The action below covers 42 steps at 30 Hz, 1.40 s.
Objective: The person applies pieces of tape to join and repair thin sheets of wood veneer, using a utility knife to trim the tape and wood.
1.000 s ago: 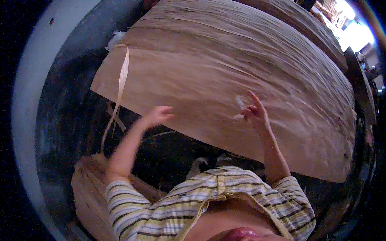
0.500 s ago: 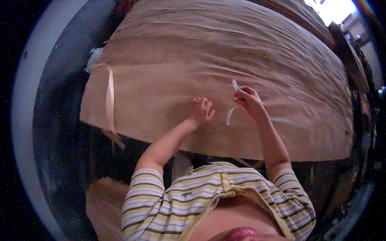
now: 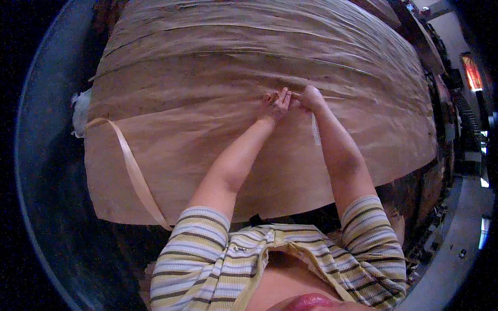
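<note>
A wide brown sheet (image 3: 218,171), which looks like wood veneer, lies in front of me, its far edge meeting another wrinkled brown sheet (image 3: 207,39). My left hand (image 3: 276,106) rests on it near that edge, fingers stretched out and partly spread. Close beside it, my right hand (image 3: 309,99) bends at the wrist over the same edge, its fingers mostly hidden. A strip of white tape (image 3: 316,130) hangs from under my right hand onto the near sheet.
At the left, a pale narrow strip (image 3: 130,166) curves across the near sheet and over its front edge. A crumpled whitish bundle (image 3: 81,113) sits by the left side. Dark floor (image 3: 57,207) borders the stack on the left.
Both hands have moved forward to the far edge of the near sheet and come together. The view has shifted, and the right hand has turned down onto the sheet with the tape.
</note>
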Tool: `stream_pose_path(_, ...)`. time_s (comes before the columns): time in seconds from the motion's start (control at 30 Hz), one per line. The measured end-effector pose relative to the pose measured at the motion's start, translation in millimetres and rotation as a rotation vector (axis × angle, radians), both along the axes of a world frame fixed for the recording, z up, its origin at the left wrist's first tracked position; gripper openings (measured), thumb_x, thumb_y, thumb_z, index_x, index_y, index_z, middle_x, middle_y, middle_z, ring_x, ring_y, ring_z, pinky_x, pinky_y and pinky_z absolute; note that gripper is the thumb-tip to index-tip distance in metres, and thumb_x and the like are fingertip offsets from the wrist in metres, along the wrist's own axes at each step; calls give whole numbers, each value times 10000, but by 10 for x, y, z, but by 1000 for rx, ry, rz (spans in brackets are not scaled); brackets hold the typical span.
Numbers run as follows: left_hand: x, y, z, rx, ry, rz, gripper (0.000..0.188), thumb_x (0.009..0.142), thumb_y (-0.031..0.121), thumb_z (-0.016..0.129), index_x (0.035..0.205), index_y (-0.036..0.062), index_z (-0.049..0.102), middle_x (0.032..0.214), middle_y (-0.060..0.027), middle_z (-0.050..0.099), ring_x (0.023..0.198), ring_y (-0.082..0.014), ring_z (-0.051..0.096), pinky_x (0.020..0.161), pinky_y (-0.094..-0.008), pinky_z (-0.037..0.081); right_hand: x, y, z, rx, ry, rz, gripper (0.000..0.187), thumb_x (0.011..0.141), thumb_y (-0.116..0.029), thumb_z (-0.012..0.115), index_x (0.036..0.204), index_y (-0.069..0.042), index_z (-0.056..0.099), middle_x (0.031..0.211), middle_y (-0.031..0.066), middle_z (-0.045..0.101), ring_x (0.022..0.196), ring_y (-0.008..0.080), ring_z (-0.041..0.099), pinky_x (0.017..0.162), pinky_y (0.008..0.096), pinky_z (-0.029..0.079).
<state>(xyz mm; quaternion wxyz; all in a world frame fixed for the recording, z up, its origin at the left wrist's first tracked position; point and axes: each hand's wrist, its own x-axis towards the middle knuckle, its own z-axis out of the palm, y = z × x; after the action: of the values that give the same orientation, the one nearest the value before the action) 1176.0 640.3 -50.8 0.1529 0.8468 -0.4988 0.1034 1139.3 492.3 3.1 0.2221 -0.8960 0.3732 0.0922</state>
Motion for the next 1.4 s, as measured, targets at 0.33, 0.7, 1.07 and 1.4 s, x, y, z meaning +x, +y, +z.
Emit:
stream_pose_path(0.33,-167,-143,87,303,136,38,398,831,207,384,1221,283,366,1323,-163,222,1171,-285,278,920,-463,233,-468,542,230,-290,-158,43,289,757,-320,539,756,-33,576,632,95,586,585,269,573,556,353,456)
stream_pose_path(0.7,-393,698,437,-115,370,-301,456,699,196,562,1134,124,446,1143,-128,423,1059,-293,411,902,-457,289,-1624,1387,475,-285,-981,371,171,661,25,589,810,-51,553,1012,126,519,977,276,490,807,328,408)
stream_pose_path(1.07,63,3315,20,-169,-228,218,259,694,286,522,863,96,477,873,-109,467,831,-285,447,760,-430,336,-879,2565,398,861,-740,288,152,823,-97,493,961,-35,506,740,21,527,649,88,498,588,219,415)
stream_pose_path(1.4,916,3597,1014,3,47,410,288,738,333,438,912,103,445,980,-74,425,1016,-224,394,848,-377,310,942,3419,1099,964,-495,-65,304,758,-159,579,1022,-41,486,675,67,549,520,137,524,463,259,429)
